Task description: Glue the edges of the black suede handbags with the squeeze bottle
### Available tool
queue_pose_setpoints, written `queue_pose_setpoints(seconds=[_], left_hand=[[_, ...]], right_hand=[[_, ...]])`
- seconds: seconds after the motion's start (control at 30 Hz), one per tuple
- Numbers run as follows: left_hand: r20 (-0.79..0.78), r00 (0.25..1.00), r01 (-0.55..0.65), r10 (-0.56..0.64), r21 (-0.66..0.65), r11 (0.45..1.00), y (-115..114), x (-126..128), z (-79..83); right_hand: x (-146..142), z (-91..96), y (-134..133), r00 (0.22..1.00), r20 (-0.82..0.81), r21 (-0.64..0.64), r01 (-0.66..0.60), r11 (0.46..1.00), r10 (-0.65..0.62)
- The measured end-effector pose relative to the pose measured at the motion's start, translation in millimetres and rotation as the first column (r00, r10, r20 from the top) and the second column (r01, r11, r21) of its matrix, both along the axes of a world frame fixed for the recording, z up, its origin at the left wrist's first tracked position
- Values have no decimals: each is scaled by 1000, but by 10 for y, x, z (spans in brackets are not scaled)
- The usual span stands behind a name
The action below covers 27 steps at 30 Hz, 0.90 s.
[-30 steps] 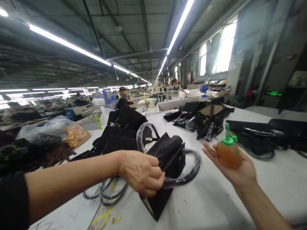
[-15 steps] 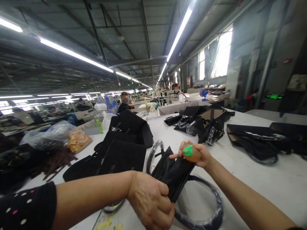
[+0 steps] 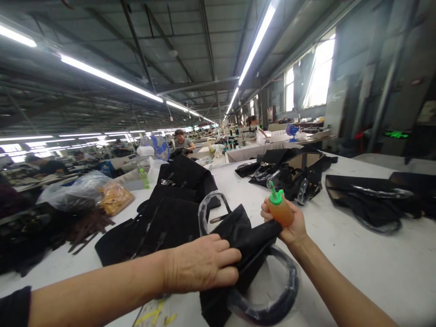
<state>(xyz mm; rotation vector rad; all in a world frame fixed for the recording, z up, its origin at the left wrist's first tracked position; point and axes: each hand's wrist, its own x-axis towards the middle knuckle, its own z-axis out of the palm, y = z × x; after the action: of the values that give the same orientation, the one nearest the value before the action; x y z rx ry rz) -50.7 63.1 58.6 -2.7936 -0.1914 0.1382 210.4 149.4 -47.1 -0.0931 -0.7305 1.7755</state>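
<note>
At the left of the white tabletop (image 3: 374, 263) lie a clear plastic sack (image 3: 73, 195), a heap of dark brown strips (image 3: 89, 227) and, beside them, a transparent bag with orange-yellow contents (image 3: 116, 198). Next to the right stands a small light-green bottle (image 3: 144, 178), then a spread stack of flat black fabric bags (image 3: 172, 218).

The left hand (image 3: 204, 265) reaches in from the lower left, back uppermost, its bent fingers against the near-left part of a black fabric handbag with plastic-wrapped handles (image 3: 250, 245). The thumb is hidden; whether this grip pinches the cloth cannot be told. The handbag occupies the near centre of the tabletop, between both hands, its long axis running obliquely from near left to far right. One looped handle (image 3: 203, 215) arches on its far-left side; the other (image 3: 291, 281) curves outward on its near-right side.

The right hand (image 3: 297, 228) closes its grip around a rounded squeeze bottle of amber liquid with a green nozzle cap (image 3: 281, 211). The bottle's nozzle points upward, its long axis leaning slightly left; the handbag's far-right corner overlaps its base.

Beyond lie more black handbags (image 3: 289, 168) and, farthest right, a folded black bag (image 3: 368, 195).
</note>
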Motion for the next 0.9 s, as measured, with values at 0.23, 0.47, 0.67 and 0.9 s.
queue_pose_setpoints(seconds=[0.23,0.47,0.67,0.9], left_hand=[[-271,851,-464,450,-787,405,93,-195,185],[-164,402,-304,901,-952,-38,89,181,-20],[338,43,-314,940,-889,334,-145,-73,-300],[474,-203,-162,857,-879,448,-343,-438,-365]], right_hand=[[-201,48,-320,994,-65,-126,84,989,-92],[-729,166,-547,977,-110,-164,162,973,-182],[-613,100,-672,971,-132,-221,165,961,-197],[-357,-276,-709,996,-90,-322,-23,947,-6]])
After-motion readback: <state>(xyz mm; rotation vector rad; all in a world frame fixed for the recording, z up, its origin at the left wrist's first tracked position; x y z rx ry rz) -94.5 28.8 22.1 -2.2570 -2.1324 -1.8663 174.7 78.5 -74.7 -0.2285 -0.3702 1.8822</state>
